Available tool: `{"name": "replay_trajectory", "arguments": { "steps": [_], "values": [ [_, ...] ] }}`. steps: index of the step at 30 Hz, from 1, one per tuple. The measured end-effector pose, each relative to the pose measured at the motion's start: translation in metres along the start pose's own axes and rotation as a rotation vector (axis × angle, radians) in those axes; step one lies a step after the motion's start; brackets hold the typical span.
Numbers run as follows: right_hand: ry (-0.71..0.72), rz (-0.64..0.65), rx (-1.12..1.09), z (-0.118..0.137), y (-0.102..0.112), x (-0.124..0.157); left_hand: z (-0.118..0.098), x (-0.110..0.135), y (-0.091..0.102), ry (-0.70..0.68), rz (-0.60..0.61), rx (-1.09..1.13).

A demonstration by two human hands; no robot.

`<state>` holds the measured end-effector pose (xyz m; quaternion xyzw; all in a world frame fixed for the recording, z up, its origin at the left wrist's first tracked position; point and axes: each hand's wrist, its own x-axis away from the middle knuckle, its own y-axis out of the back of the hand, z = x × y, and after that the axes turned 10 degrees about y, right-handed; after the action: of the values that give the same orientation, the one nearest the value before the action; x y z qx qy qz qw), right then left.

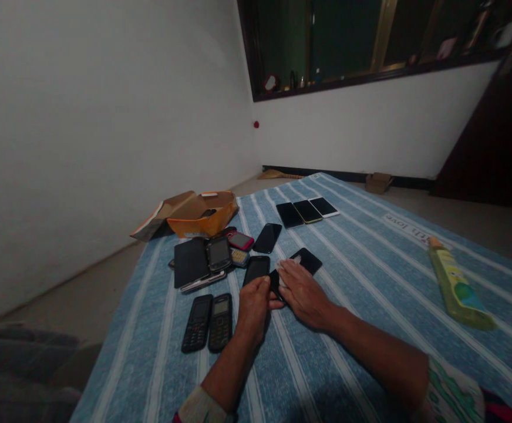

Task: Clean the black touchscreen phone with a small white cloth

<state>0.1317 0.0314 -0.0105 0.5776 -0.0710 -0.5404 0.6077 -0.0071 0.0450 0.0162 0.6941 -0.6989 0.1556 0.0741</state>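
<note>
My left hand (pixel 255 305) grips the near end of a black smartphone (pixel 275 283), thumb on top and fingers beneath. My right hand (pixel 303 294) presses a crumpled white tissue (pixel 282 275) against it, covering much of the phone. Just past the right fingers shows a dark glossy screen (pixel 311 261); whether it belongs to the same phone I cannot tell. Another black phone (pixel 256 267) lies beyond my left hand. Two black keypad phones (pixel 198 323) are side by side to the left of that hand.
A pile of older phones (pixel 218 252) and a black flat case (pixel 189 262) sit near an open orange box (pixel 205 223). One black smartphone (pixel 268 238) and a row of three phones (pixel 307 211) lie farther back. A yellow-green bottle (pixel 456 288) lies right on the striped cloth (pixel 370 282).
</note>
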Motion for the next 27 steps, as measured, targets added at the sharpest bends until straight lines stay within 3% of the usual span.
{"name": "replay_trajectory", "arguments": {
  "steps": [5,11,22,27],
  "values": [
    [0.115,0.030,-0.026,0.014,-0.004,0.004,0.001,0.001,0.001,-0.061,-0.005,-0.044],
    [0.112,0.023,0.020,0.005,-0.003,0.006,-0.002,0.005,-0.003,0.006,0.021,-0.012],
    [-0.163,-0.003,0.155,-0.050,0.007,0.008,-0.003,0.009,-0.003,0.040,0.027,0.006],
    [-0.185,-0.069,0.154,-0.056,0.005,0.010,-0.003,0.010,-0.003,0.044,0.040,-0.004]
  ]
}}
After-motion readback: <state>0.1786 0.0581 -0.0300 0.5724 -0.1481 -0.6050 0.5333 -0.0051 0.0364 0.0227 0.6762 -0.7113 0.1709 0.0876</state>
